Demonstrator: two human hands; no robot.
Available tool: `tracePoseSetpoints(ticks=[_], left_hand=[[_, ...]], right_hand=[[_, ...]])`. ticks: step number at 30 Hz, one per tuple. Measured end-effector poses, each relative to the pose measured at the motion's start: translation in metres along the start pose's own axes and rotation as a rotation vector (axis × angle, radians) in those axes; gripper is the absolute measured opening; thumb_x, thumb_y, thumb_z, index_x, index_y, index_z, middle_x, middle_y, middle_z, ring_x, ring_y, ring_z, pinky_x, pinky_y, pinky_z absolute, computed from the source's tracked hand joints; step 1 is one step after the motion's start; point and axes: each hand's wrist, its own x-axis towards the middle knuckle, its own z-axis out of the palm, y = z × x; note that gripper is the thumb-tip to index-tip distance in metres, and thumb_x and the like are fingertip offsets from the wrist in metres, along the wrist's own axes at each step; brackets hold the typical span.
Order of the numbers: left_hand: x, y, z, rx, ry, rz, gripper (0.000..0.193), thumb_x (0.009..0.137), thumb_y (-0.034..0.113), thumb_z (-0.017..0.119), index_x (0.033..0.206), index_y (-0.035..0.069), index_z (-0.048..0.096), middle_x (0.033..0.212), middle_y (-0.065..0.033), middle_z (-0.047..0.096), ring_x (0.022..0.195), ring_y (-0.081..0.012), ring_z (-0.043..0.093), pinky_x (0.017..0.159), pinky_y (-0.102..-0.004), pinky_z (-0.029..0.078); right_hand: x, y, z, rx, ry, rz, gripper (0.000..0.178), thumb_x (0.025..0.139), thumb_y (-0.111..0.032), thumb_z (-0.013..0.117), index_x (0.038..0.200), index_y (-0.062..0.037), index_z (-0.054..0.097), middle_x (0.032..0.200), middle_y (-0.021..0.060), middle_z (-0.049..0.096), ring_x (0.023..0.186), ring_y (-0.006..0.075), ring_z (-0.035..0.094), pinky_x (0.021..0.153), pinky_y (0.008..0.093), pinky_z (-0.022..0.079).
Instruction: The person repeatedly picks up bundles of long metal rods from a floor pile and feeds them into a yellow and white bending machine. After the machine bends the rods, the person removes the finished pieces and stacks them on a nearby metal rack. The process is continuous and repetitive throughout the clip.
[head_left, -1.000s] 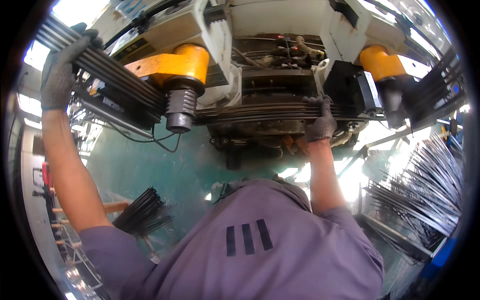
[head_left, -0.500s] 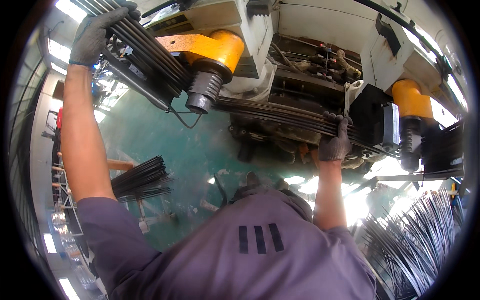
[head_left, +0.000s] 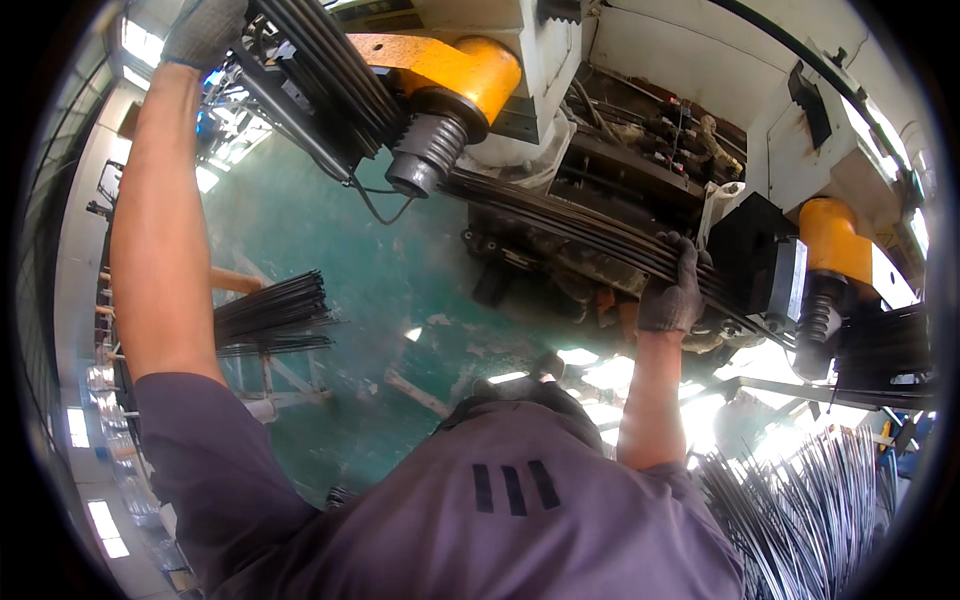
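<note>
Dark, thin rods [head_left: 570, 228] run from beside your left hand [head_left: 205, 35] through your clasping right hand [head_left: 675, 298]. The left's cropped grip can't be told.

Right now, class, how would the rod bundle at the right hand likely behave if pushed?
The rod bundle looks probably heavy: many metallic-looking rods. Long and thin, they may flex. Lying side by side, they might slide apart.

Scuffed green floor [head_left: 310, 225] with bright light patches [head_left: 612, 373], glowing panes [head_left: 141, 42] far left.
</note>
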Motion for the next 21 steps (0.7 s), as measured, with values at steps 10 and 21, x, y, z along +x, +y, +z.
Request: tracePoseSetpoints(ticks=[10, 21], left_hand=[[-0.079, 0.021, -0.025, -0.079, 0.237, -0.076, 0.013, 0.083, 0.011, 0.062, 0.089, -0.001, 0.063, 0.082, -0.0110, 0.068, 0.076, -0.0186, 0.065, 0.072, -0.0294, 0.051], [-0.319, -0.118, -0.134, -0.994, 0.363, 0.087, 0.022, 0.089, 0.019, 0.059, 0.101, 0.001, 0.063, 0.086, -0.0122, 0.066, 0.090, -0.0270, 0.064, 0.090, -0.0422, 0.048]], right_hand=[[-0.020, -0.004, -0.032, -0.345, -0.048, -0.164, 0.016, 0.098, -0.016, 0.051, 0.110, -0.0057, 0.046, 0.103, 0.0120, 0.063, 0.100, 0.0244, 0.061, 0.097, 0.0369, 0.046], [-0.164, -0.057, 0.004, -0.601, -0.256, -0.285, 0.029, 0.100, -0.028, 0.042, 0.075, -0.0137, 0.043, 0.066, -0.0016, 0.042, 0.068, 0.0134, 0.046, 0.069, 0.0308, 0.042]])
